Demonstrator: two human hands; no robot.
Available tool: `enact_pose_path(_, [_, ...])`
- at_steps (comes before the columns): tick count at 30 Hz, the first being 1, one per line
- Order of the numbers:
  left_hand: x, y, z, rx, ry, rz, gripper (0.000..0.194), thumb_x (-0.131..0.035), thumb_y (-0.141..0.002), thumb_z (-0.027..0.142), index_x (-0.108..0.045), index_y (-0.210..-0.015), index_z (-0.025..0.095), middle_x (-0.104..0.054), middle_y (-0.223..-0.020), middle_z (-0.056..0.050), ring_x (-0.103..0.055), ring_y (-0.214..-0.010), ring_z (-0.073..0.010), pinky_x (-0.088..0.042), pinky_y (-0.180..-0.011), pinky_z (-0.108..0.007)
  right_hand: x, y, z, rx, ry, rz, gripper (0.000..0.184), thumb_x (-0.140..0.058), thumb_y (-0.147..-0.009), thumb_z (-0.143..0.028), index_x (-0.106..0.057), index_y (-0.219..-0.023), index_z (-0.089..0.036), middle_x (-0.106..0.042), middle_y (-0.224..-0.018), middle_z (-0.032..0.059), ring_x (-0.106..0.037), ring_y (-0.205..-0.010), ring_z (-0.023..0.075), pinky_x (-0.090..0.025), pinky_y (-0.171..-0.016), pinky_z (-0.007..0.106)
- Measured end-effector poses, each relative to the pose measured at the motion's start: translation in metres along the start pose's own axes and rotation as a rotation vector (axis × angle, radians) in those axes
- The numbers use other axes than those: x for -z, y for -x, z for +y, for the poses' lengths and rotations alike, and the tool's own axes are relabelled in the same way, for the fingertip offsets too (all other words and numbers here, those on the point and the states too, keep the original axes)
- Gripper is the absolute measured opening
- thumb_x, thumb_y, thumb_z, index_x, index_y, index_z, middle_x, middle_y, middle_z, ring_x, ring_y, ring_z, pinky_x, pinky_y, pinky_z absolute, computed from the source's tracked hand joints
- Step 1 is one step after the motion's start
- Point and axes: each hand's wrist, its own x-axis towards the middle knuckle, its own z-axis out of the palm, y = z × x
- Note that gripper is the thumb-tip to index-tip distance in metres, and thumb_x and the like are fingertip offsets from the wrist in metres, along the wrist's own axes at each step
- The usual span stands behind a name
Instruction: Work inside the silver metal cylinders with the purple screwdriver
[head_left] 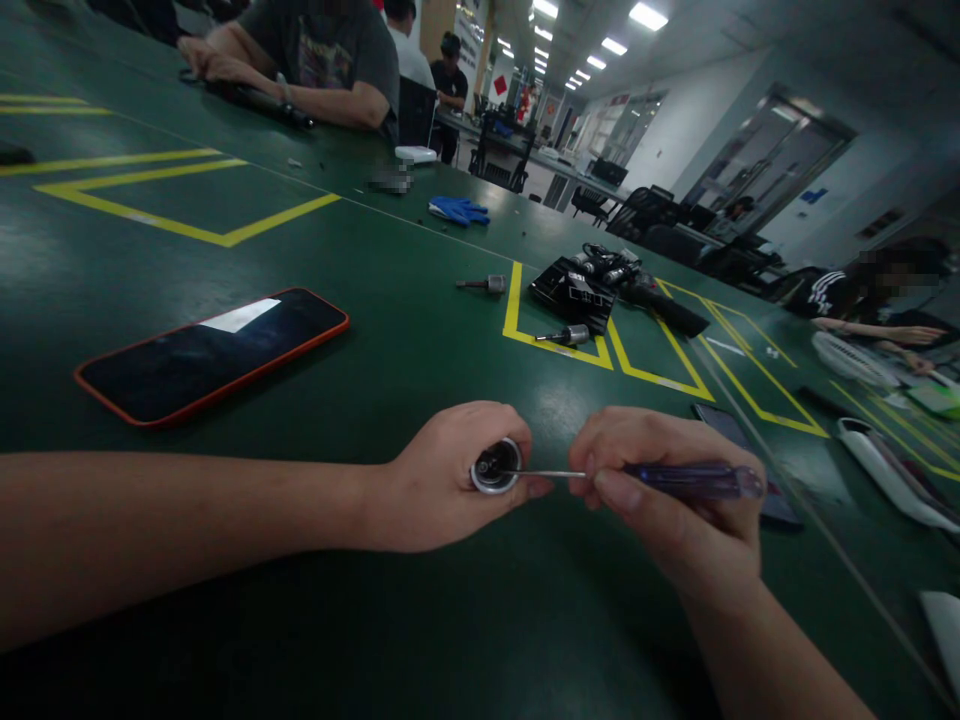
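Observation:
My left hand (450,480) is wrapped round a small hollow cylinder with a silver metal rim (496,487); its open end faces me and dark parts show inside. The rest of its body is hidden in my fist. My right hand (675,500) grips a screwdriver with a see-through purple handle (686,480). The thin metal shaft (551,474) points left, and its tip is at the opening of the cylinder. Whether the tip touches anything inside, I cannot tell.
On the green table (360,630) lie an orange-cased phone (217,355), two small metal tool pieces (491,285), a black packet (574,295) with cables, and a blue glove (459,210). Behind my right hand is a dark phone (727,430). Other people (322,70) sit around the table.

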Motion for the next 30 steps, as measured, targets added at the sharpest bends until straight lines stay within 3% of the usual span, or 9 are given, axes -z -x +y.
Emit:
enact_pose_path(11, [0.002,0.0,0.002,-0.041,-0.02,-0.026,0.019,-0.064,-0.077,0.023,-0.05,-0.068,0.015,-0.052,-0.063,0.003,-0.049,-0.056,-0.009,-0.038,-0.054,-0.02,0.001,0.004,-0.016,0.02,0.065,0.014,0.016,-0.055,-0.074,-0.007,-0.065,-0.078,-0.018,-0.059,-0.064,0.0029,-0.056,-0.056,0.0163,-0.042,-0.052,0.031])
enact_pose_path(15, [0.002,0.0,0.001,-0.062,-0.041,-0.018,0.018,-0.061,-0.078,0.024,-0.05,-0.068,0.015,-0.052,-0.062,0.003,-0.048,-0.055,-0.0089,-0.038,-0.052,-0.02,-0.001,0.003,-0.017,0.022,0.102,-0.042,0.012,-0.055,-0.074,-0.008,-0.063,-0.077,-0.017,-0.059,-0.066,0.0034,-0.058,-0.059,0.0169,-0.043,-0.054,0.031])
enact_pose_path(30, [-0.003,-0.005,0.004,-0.043,-0.058,-0.041,0.018,-0.059,-0.079,0.027,-0.05,-0.069,0.016,-0.053,-0.062,0.002,-0.05,-0.055,-0.0097,-0.04,-0.053,-0.021,0.001,0.004,-0.019,-0.012,0.161,-0.037,0.009,-0.053,-0.079,-0.011,-0.059,-0.077,-0.018,-0.058,-0.066,0.0028,-0.057,-0.06,0.0163,-0.042,-0.054,0.031])
